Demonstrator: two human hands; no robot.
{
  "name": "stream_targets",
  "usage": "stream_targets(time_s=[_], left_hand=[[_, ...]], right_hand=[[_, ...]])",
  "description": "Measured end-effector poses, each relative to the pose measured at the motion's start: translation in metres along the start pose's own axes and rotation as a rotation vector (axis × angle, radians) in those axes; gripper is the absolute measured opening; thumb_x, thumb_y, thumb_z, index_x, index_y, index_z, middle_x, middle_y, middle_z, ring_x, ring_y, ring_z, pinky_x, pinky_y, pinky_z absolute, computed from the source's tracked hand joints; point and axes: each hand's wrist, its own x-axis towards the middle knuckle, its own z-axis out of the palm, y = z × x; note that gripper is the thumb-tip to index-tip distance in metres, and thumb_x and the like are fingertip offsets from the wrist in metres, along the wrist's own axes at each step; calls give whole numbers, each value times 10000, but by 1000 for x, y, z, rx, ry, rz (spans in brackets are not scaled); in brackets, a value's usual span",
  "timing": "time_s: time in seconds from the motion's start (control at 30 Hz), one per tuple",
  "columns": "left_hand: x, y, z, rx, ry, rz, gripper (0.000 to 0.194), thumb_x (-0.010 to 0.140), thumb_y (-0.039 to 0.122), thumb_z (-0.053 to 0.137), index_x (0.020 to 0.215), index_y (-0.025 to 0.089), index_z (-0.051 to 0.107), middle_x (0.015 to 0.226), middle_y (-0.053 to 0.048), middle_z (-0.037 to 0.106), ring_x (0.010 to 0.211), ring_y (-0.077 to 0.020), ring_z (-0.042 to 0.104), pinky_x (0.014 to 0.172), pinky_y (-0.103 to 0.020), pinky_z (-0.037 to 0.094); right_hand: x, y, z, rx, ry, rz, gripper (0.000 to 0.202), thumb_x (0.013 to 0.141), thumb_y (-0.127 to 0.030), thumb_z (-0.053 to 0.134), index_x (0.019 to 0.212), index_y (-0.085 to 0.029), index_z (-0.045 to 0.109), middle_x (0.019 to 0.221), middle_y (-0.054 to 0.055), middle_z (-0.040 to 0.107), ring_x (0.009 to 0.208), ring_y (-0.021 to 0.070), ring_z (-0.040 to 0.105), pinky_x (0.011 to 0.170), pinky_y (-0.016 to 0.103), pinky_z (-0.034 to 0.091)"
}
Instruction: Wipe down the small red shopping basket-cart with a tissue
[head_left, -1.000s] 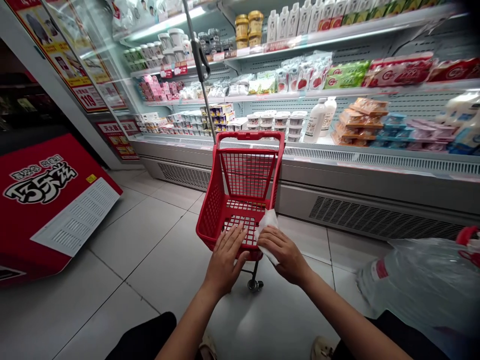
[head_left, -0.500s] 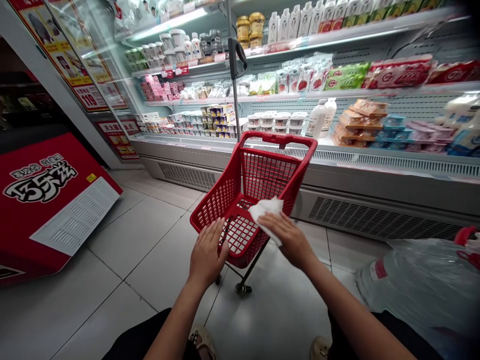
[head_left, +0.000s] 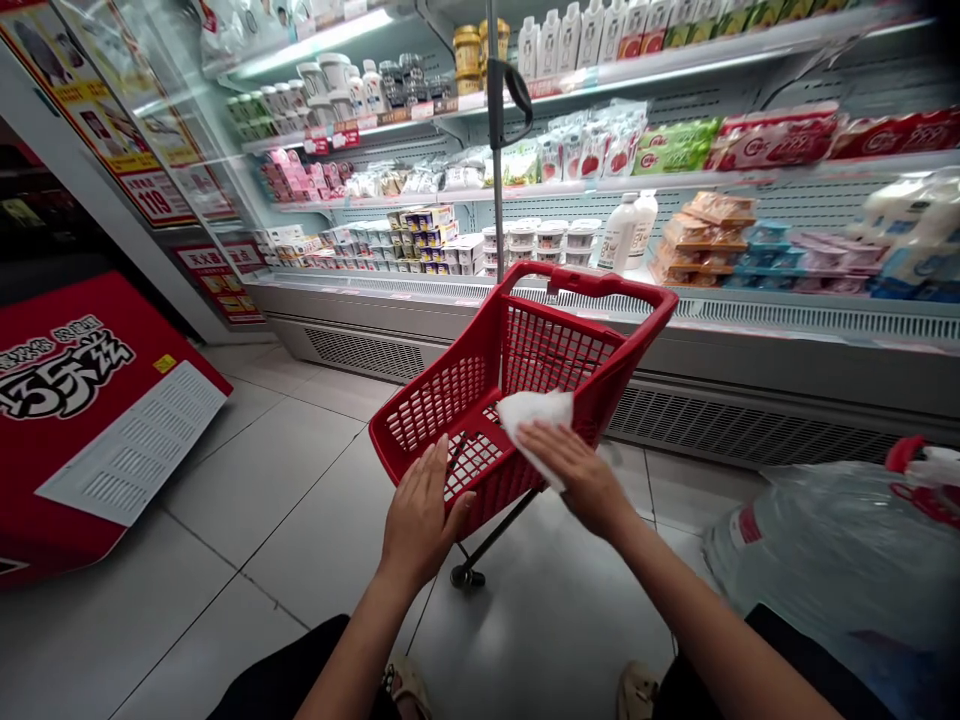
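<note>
A red shopping cart (head_left: 435,395) with a lattice basket stands in front of me, its handle toward the fridge shelves. My left hand (head_left: 424,510) lies at the basket's near rim, fingers extended and nothing in it. Against the right side of the basket, my right hand (head_left: 574,475) holds a white cloth (head_left: 534,410) under its fingers. The cloth covers part of the basket's right edge. One wheel (head_left: 466,577) of the cart shows below on the tiled floor.
An open refrigerated shelf (head_left: 750,312) with dairy goods runs behind the cart. A red freezer (head_left: 150,480) stands at the left. Large plastic-wrapped bottles (head_left: 825,540) are at the right. My shoes show at the bottom.
The cart has turned, its handle shifting to the right and its wheel slightly left. My hands stay at the basket, the right one still with the cloth. The view has shifted slightly.
</note>
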Motion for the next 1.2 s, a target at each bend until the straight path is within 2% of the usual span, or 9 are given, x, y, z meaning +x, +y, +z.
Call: stream_targets(time_s=[0.13, 0.37, 0.47, 0.6, 0.67, 0.83, 0.97, 1.1, 1.2], left_hand=[[0, -9, 0, 30, 8, 8, 743, 1070, 533, 366, 1667, 195, 82, 1631, -134, 425, 1487, -288, 438, 1198, -499, 398], [3, -21, -5, 45, 0, 14, 723, 1073, 514, 372, 1667, 203, 102, 1628, -117, 434, 1509, -273, 402, 1220, -496, 376], [3, -29, -12, 69, -22, 17, 726, 1076, 506, 375, 1670, 217, 74, 1651, -106, 398, 1537, -264, 352, 1239, -498, 350], [4, -32, -18, 110, -42, 12, 641, 1100, 415, 341, 1669, 269, 84, 1678, -46, 351, 1555, -222, 313, 1266, -481, 307], [6, -29, -18, 133, -44, 43, 595, 1107, 345, 313, 1664, 299, 110, 1676, -12, 353, 1552, -198, 320, 1275, -472, 290], [18, -5, -8, 191, 11, 140, 627, 1087, 310, 358, 1665, 289, 117, 1666, -12, 362, 1536, -215, 356, 1284, -482, 270], [29, 18, 4, 192, 63, 156, 740, 1062, 354, 422, 1672, 180, 40, 1674, -99, 335, 1539, -255, 349, 1277, -486, 283], [37, 33, 11, 161, 94, 133, 821, 1041, 350, 455, 1660, 95, -20, 1683, -145, 308, 1559, -263, 302, 1274, -462, 297], [42, 39, 11, 165, 78, 121, 801, 1036, 369, 474, 1665, 116, 48, 1686, -136, 309, 1565, -264, 288, 1281, -462, 283]], right_hand=[[-6, 18, -6, -5, 105, 123, 844, 833, 24, 371, 1619, -283, 343, 1618, 15, 450, 1555, 208, 293, 1283, 527, 263], [4, -47, 19, 12, -93, -107, 863, 820, 29, 383, 1635, -241, 296, 1630, 2, 429, 1548, 165, 303, 1297, 438, 241], [3, -30, 8, -41, -67, -91, 839, 847, 32, 383, 1629, -262, 311, 1612, -2, 458, 1530, 159, 344, 1300, 434, 228], [-5, 16, -17, -121, 111, 87, 842, 817, 10, 407, 1614, -257, 356, 1605, 20, 471, 1535, 220, 343, 1297, 513, 220], [-8, 24, -19, -133, 163, 133, 845, 814, -3, 411, 1618, -254, 350, 1615, 26, 456, 1547, 243, 318, 1291, 542, 226], [3, -18, 12, -57, 72, 32, 826, 841, -5, 408, 1633, -215, 308, 1636, 35, 423, 1558, 226, 289, 1286, 507, 274], [14, -46, 26, -3, -34, -85, 802, 826, 16, 407, 1601, -191, 375, 1630, 28, 433, 1549, 188, 307, 1286, 448, 287], [14, -19, 4, -68, -21, -59, 809, 808, -14, 450, 1591, -211, 399, 1593, 31, 490, 1515, 188, 380, 1291, 445, 266], [7, 24, -22, -185, 123, 112, 815, 797, -40, 454, 1592, -211, 403, 1593, 51, 490, 1517, 227, 379, 1288, 481, 259]])
